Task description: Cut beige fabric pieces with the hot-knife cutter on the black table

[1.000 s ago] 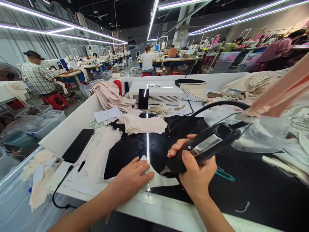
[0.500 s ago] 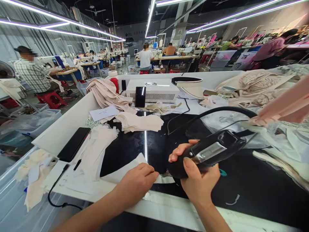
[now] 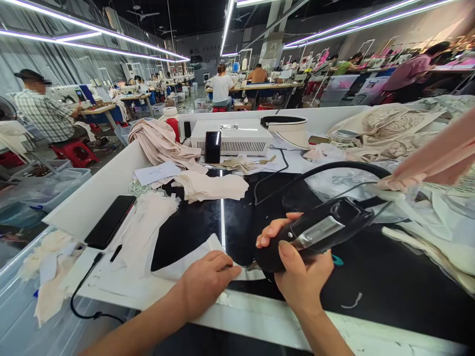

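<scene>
Right hand is clamped around a black corded handheld power tool, thumb on the near side and fingertips showing over the far side, its nose angled down to the left. Its small metal tip sits by the white fabric piece, just beside the left hand's fingertips; whether it touches the cloth I cannot tell. Left hand rests on that fabric, fingers curled close together; whether they pinch it is hidden. The fabric lies along the near edge of the black surface. Beyond it sits a stack of cream fabric pieces, while a black smartphone lies to the left. A pink fabric strip is knotted near the tool's cord.
</scene>
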Demonstrator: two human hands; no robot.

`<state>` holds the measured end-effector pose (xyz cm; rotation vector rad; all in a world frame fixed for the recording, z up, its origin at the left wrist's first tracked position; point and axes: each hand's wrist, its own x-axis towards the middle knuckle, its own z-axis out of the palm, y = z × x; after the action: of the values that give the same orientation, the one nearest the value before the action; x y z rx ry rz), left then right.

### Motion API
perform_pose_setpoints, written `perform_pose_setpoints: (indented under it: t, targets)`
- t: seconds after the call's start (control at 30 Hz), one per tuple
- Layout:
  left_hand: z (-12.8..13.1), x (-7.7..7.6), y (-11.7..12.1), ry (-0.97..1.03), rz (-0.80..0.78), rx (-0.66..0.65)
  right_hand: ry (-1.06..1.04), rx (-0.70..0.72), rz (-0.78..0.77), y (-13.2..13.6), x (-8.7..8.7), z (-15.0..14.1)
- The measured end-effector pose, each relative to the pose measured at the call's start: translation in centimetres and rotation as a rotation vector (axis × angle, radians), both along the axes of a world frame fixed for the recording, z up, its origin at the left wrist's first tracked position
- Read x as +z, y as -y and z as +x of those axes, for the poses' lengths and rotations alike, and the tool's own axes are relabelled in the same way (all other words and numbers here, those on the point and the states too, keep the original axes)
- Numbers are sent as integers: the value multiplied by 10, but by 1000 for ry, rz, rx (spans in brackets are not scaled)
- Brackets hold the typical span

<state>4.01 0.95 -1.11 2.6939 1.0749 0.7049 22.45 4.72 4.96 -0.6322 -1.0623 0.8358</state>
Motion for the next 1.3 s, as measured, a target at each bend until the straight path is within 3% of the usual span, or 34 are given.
perform_pose_setpoints:
  t: [0.4, 0.8, 1.3]
  targets:
    - [0, -6, 2, -76, -37, 15, -36, 7, 8, -3, 2, -5]
    - [1, -2, 3, -122, -52, 38, -7, 55, 11, 2, -1, 0]
    - [-2, -5, 6, -54, -31, 26, -47, 28, -9, -1, 1, -5]
